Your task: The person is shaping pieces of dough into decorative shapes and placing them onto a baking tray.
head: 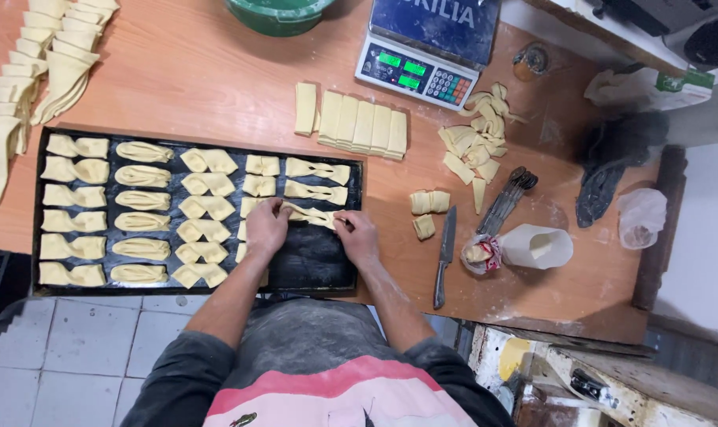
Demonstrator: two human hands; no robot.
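Your left hand (266, 226) and right hand (356, 236) each pinch an end of a twisted dough piece (310, 213) over the baking tray (311, 265): left columns filled, lower right corner bare; cut dough strips (363, 124) wait on the surface (217, 79).

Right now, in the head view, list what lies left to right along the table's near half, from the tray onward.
Black baking tray → left hand → twisted dough strip → right hand → knife → white plastic cup → clear plastic bag.

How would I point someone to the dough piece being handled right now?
Find the black baking tray on the wooden table. In its rightmost column lies the twisted dough piece, third down. Unlike its neighbours, it is pinched at both ends, by the left hand and right hand.
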